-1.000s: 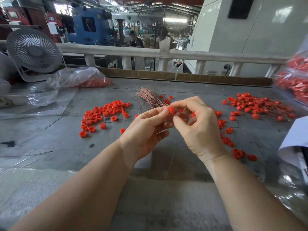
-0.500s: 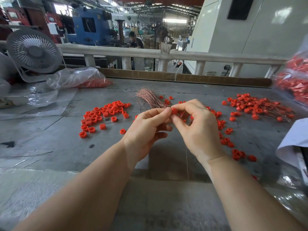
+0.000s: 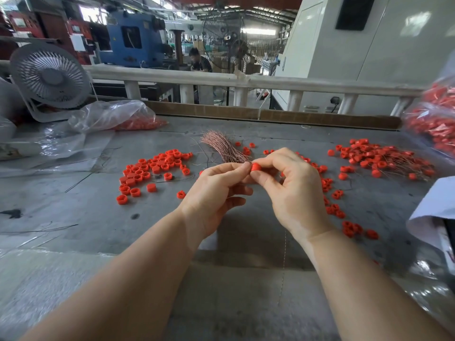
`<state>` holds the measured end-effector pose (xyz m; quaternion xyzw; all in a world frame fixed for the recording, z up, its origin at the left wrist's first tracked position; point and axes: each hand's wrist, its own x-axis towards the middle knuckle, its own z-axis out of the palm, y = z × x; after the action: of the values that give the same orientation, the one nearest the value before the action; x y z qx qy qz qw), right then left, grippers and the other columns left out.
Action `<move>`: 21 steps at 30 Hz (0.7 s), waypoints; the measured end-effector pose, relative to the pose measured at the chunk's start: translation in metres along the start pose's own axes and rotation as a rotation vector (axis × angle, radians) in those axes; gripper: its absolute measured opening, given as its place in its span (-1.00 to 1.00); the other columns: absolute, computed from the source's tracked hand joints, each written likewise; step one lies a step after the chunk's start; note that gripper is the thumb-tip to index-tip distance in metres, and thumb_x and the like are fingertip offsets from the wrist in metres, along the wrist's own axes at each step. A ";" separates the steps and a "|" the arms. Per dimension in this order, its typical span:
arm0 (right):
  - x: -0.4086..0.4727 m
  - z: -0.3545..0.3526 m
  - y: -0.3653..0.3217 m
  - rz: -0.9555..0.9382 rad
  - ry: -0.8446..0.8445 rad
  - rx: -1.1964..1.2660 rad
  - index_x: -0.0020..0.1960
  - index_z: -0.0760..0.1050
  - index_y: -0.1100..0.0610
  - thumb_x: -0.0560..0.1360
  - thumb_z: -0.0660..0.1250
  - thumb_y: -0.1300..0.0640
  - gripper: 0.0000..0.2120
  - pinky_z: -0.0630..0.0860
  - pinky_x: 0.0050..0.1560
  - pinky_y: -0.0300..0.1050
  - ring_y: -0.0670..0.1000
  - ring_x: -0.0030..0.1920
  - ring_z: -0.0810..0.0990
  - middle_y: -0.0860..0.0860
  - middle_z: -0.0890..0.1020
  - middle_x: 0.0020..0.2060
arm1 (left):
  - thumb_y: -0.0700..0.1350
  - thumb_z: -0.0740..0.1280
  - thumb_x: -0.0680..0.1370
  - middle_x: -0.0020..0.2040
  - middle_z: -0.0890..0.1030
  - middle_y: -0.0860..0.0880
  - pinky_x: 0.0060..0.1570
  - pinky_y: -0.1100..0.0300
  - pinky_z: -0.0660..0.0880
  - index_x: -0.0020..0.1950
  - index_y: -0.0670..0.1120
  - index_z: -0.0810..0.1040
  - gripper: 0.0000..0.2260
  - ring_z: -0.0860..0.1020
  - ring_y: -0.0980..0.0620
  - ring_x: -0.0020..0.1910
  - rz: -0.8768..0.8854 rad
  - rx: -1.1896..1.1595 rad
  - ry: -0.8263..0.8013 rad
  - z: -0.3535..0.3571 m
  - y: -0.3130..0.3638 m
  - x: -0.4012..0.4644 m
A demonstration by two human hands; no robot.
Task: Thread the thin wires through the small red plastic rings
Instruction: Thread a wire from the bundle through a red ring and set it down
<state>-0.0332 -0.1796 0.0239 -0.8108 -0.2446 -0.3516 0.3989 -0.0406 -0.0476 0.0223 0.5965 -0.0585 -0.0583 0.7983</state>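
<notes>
I see both hands raised together over the grey metal tabletop point(image 3: 98, 217). The right hand point(image 3: 293, 193) pinches a small red plastic ring point(image 3: 256, 166) between thumb and forefinger. The left hand point(image 3: 216, 193) has its fingers curled, fingertips meeting right at the ring; whether a wire sits in that pinch, I can't tell. Just behind lies the bundle of thin copper-coloured wires point(image 3: 221, 147). Loose red rings point(image 3: 152, 168) are scattered to the left, and a pile of wired red rings point(image 3: 374, 158) lies far right.
</notes>
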 end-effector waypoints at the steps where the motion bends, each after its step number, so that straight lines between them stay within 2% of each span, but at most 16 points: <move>1: 0.000 0.000 0.000 -0.007 -0.001 -0.004 -0.13 0.62 0.24 0.38 0.44 0.28 -0.92 0.45 -0.16 -0.27 -0.06 -0.22 0.51 -0.06 0.53 -0.24 | -0.11 0.28 0.54 -0.36 0.60 0.06 -0.39 0.34 0.43 -0.23 -0.07 0.56 -0.83 0.52 0.15 -0.40 -0.002 0.002 0.002 0.000 0.000 0.000; 8: -0.001 0.000 0.001 -0.038 0.001 0.006 -0.10 0.64 0.21 0.37 0.46 0.24 -0.89 0.43 -0.18 -0.26 -0.08 -0.24 0.48 -0.08 0.51 -0.24 | 0.05 0.38 0.33 -0.34 0.58 0.04 -0.40 0.35 0.43 -0.28 -0.02 0.63 -0.84 0.51 0.17 -0.39 0.005 -0.045 -0.022 -0.001 -0.001 0.000; 12: -0.001 0.002 0.002 -0.025 0.025 0.013 -0.04 0.63 0.18 0.37 0.46 0.24 -0.83 0.45 -0.14 -0.27 -0.10 -0.21 0.50 -0.09 0.52 -0.20 | -0.01 0.38 0.32 -0.35 0.60 0.06 -0.38 0.37 0.44 -0.31 -0.01 0.65 -0.90 0.50 0.21 -0.40 0.020 -0.067 -0.023 -0.002 -0.002 0.002; 16: 0.000 0.001 0.003 0.028 0.049 0.034 -0.05 0.62 0.13 0.34 0.48 0.26 -0.80 0.46 -0.18 -0.27 -0.08 -0.25 0.51 -0.08 0.55 -0.21 | -0.09 0.37 0.32 -0.35 0.61 0.04 -0.35 0.35 0.46 -0.21 -0.04 0.64 -0.90 0.53 0.20 -0.39 0.021 -0.165 -0.015 -0.003 -0.002 0.004; 21: 0.000 0.001 0.004 0.073 0.066 0.041 -0.08 0.61 0.12 0.36 0.44 0.32 -0.81 0.38 -0.24 -0.43 -0.10 -0.26 0.50 -0.09 0.54 -0.23 | -0.28 0.34 0.32 -0.30 0.65 -0.02 -0.23 0.33 0.54 -0.06 -0.17 0.60 -0.79 0.59 0.16 -0.37 0.028 -0.333 0.000 -0.002 -0.002 0.007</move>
<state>-0.0304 -0.1809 0.0221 -0.7987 -0.2090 -0.3583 0.4359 -0.0330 -0.0476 0.0198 0.4550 -0.0563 -0.0560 0.8869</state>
